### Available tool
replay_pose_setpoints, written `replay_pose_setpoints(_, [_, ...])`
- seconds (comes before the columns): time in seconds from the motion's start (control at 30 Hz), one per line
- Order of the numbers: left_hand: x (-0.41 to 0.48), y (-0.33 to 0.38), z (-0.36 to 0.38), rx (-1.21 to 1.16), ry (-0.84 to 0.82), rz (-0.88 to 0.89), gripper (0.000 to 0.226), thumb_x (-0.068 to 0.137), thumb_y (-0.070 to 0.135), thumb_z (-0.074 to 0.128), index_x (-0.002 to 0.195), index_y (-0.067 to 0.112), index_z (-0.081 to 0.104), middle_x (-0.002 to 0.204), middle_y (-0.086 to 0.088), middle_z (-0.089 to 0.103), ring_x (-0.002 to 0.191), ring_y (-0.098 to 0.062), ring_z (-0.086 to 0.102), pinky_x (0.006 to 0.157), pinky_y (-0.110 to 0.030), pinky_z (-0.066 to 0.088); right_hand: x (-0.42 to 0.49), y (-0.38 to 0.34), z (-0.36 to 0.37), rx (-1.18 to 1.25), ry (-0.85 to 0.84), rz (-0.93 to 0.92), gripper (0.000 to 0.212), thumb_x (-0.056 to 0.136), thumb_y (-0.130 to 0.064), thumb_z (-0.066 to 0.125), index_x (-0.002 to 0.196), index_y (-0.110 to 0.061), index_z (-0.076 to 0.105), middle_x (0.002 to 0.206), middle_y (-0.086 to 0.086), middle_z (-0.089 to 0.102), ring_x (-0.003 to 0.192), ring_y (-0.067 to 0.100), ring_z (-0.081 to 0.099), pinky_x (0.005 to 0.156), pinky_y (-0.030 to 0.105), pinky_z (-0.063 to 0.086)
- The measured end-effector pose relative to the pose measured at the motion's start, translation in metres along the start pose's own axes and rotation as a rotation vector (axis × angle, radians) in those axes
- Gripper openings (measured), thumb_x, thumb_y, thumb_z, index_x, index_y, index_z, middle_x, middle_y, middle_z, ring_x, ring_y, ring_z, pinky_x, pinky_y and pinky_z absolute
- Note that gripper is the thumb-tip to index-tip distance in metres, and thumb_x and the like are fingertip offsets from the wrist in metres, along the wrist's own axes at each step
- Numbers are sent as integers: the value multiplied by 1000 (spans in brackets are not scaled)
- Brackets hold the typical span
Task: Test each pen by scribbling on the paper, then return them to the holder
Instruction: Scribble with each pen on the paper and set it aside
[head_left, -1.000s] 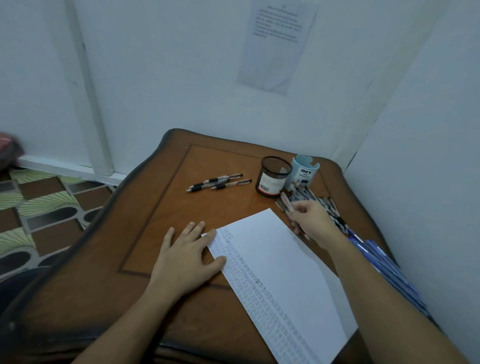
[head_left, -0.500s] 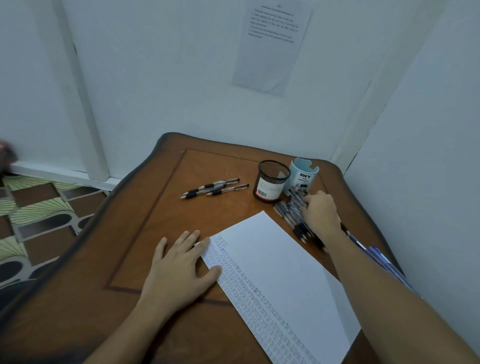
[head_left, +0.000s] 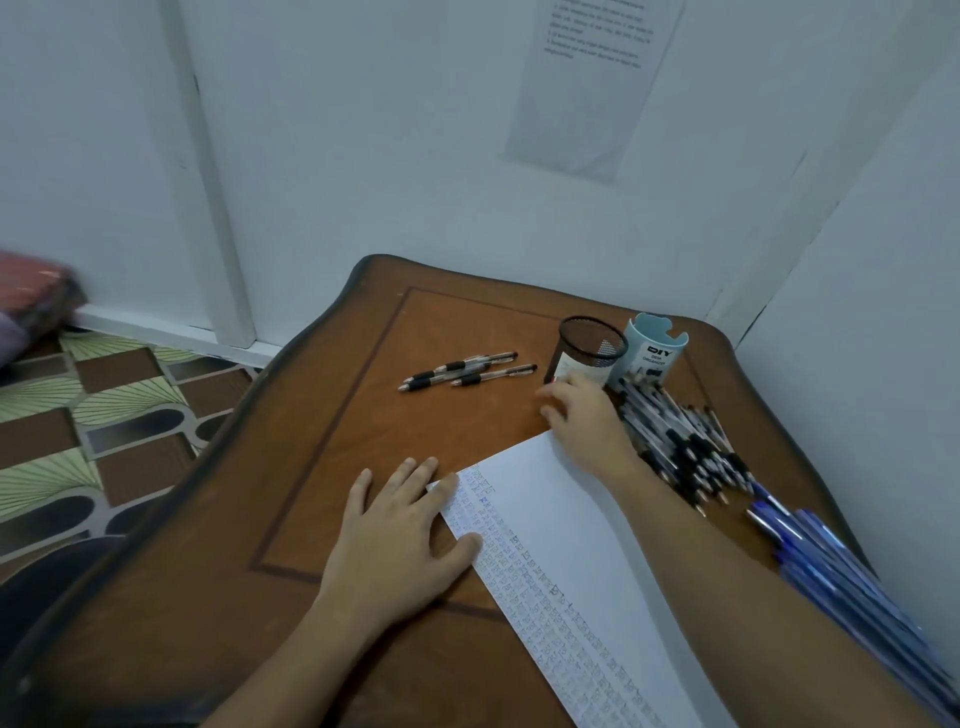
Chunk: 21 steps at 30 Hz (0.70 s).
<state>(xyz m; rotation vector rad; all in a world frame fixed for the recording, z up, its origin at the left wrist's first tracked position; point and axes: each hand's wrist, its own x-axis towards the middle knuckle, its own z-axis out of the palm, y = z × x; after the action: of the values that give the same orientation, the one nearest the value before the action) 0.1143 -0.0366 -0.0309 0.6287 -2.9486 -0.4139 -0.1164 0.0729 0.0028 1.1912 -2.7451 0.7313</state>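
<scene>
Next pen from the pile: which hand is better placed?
Right. The right hand sits beside the pen pile and the mesh holder. The left hand lies flat on the edge of the paper, holding it down, with the sheet between it and the pile.

**Around the work: a corner, a notice, a patterned floor**

A brown wooden desk (head_left: 358, 405) with a wavy dark rim and an inset rectangular groove is pushed into the corner of a room. The back wall (head_left: 389, 130) and the side wall (head_left: 883, 312) are plain white. A printed sheet (head_left: 587, 88) hangs on the back wall, its text too small to read. A white upright strip (head_left: 218, 208) runs down to a white skirting board (head_left: 156, 325). The floor (head_left: 104, 415) has brown, green and dark patterned tiles. A blurred red and purple bundle (head_left: 31, 296) lies at the left edge.
</scene>
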Motion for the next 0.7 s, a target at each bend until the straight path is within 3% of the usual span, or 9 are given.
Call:
replay_pose_setpoints(0.13, [0, -2, 0, -9, 8, -1, 93, 69, 79, 1, 152, 42, 21, 163, 16, 8, 149, -3, -2, 119, -41, -10, 31, -28, 27, 51, -110, 23, 50, 98, 3, 46, 143, -16, 53, 151, 3, 47, 141, 23, 39, 117, 33, 28])
replay_pose_setpoints(0.2, [1, -2, 0, -14, 6, -1, 93, 69, 79, 2, 152, 42, 21, 163, 16, 8, 149, -2, -3, 119, -41, -10, 44, -34, 34, 38, -186, 76, 59, 98, 5, 39, 152, -20, 41, 158, 2, 37, 145, 26, 29, 118, 38, 25])
replay_pose_setpoints(0.27, [1, -3, 1, -18, 5, 2, 93, 69, 79, 2, 152, 41, 21, 163, 16, 8, 149, -3, -3, 118, -41, -11, 53, -36, 39, -20, -224, 102, 58, 99, 3, 36, 152, -23, 39, 157, 2, 38, 142, 29, 28, 115, 41, 28])
replay_pose_setpoints(0.4, [3, -4, 2, -24, 2, 9, 92, 70, 79, 4, 152, 41, 22, 163, 15, 8, 149, -4, -1, 119, -43, -10, 53, -31, 39, -77, -146, 47, 34, 102, -9, 43, 127, -21, 62, 132, 3, 55, 126, 27, 39, 104, 38, 35])
replay_pose_setpoints(0.53, [1, -4, 3, -15, 3, 13, 93, 70, 79, 3, 152, 41, 22, 163, 14, 10, 149, -4, 0, 119, -43, -8, 37, -29, 25, -173, -134, -52, 17, 102, -21, 49, 112, -19, 63, 111, 1, 62, 109, 21, 46, 93, 39, 42])
replay_pose_setpoints(0.6, [1, -4, 2, -30, 4, 12, 93, 69, 79, 4, 152, 40, 24, 163, 14, 11, 149, -4, 1, 119, -43, -8, 26, -30, 12, 4, -82, -66, 14, 103, -20, 48, 114, -19, 58, 94, -3, 61, 89, 12, 53, 79, 32, 44])
replay_pose_setpoints(0.67, [0, -3, 1, -36, -1, 13, 94, 68, 79, 4, 152, 40, 24, 163, 14, 12, 149, -5, 1, 119, -43, -8, 12, -35, -3, 345, -42, 4, 16, 103, -14, 46, 116, -22, 52, 72, -5, 53, 59, 3, 49, 57, 21, 41])
replay_pose_setpoints(0.7, [0, -2, 0, -35, -3, 15, 95, 68, 79, 4, 152, 40, 25, 163, 13, 12, 150, -5, 2, 119, -44, -7, 5, -38, -10, 530, -40, 64, 21, 103, -9, 45, 115, -22, 54, 69, -3, 54, 54, 5, 48, 51, 21, 41])
